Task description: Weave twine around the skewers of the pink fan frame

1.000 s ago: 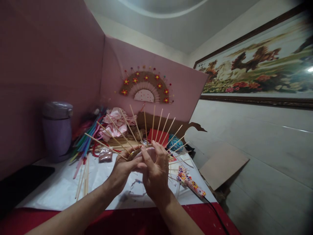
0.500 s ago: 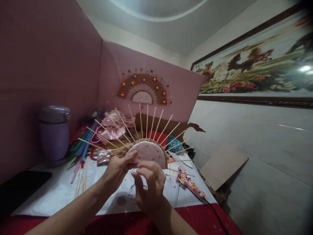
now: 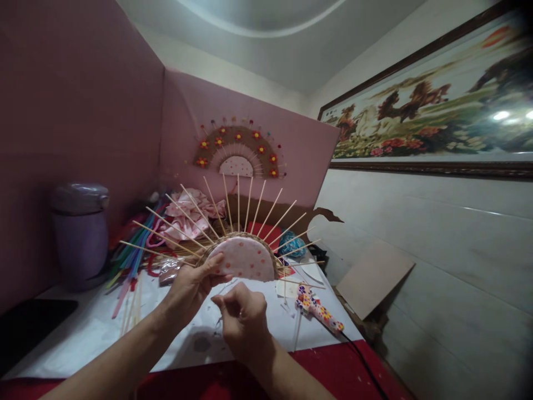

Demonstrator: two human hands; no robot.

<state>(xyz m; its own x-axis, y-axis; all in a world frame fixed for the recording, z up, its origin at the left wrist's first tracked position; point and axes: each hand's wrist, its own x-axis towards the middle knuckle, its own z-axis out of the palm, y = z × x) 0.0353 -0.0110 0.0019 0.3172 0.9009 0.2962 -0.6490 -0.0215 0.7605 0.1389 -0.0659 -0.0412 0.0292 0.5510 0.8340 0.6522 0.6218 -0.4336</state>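
Observation:
My left hand [image 3: 194,283] grips the left end of a half-round fan piece [image 3: 245,258], its thumb lying on the front. The piece is covered in pale cloth with orange-red dots and edged with a woven twine rim. Thin wooden sticks [image 3: 250,205] spread out from its curved edge like rays. Just below the straight edge, my right hand [image 3: 244,319] is closed in a pinch, apart from the piece. Whatever its fingertips may hold is too small to make out.
A flowered glue gun [image 3: 318,311] with a black cord lies on the right. A purple flask [image 3: 81,239], colourful pipe cleaners [image 3: 133,253] and crumpled pink cloth [image 3: 187,214] sit on the left. Blue yarn [image 3: 292,244] lies behind. A finished fan decoration [image 3: 262,139] hangs on the pink board.
My right hand has dropped away from the fan piece, and its fingers have drawn together into a pinch. My left hand keeps its hold. The whole view has shifted slightly.

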